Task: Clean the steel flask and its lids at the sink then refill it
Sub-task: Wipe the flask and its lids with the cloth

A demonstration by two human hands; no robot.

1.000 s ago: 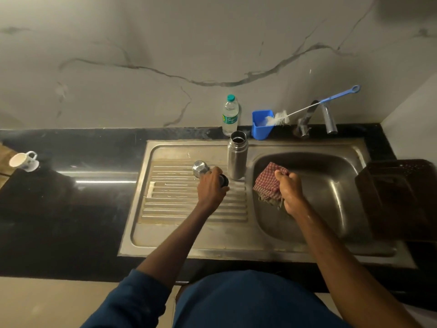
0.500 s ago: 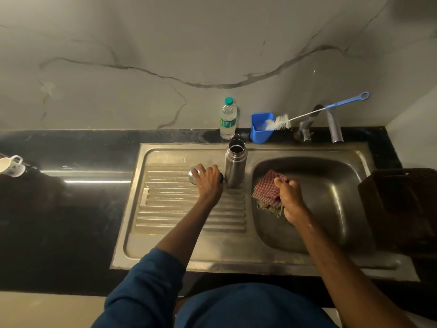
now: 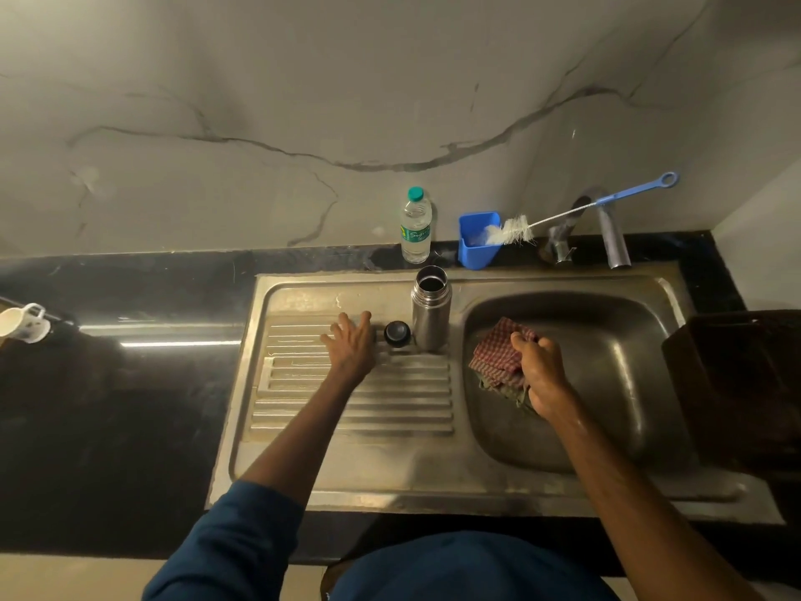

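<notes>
My left hand (image 3: 349, 344) lay spread over the back of the drainboard (image 3: 411, 409), fingers straight and splayed, gripping nothing I could see; anything under the palm was hidden. Just right of it sat the small black lid (image 3: 396, 333), clear of my fingers. Beside that, at the drainboard's back right corner, the steel flask (image 3: 430, 312) stood upright with its mouth uncovered. Further right, my right hand (image 3: 544, 373) was curled round a checked cloth (image 3: 498, 357) against the left wall of the basin (image 3: 607, 383).

The flask worried me: tall, narrow, on a ribbed surface at the basin's edge. I judged that a careless sweep of either hand could topple it or send the lid rolling.

As for containers, the white mug (image 3: 24, 323) at the counter's left edge showed nothing of its inside. The flask's interior was dark, so I couldn't tell what it held. The capped plastic bottle (image 3: 415, 225) at the back edge looked clear. The blue cup (image 3: 477, 249) held the head of the bottle brush (image 3: 513, 229).
</notes>
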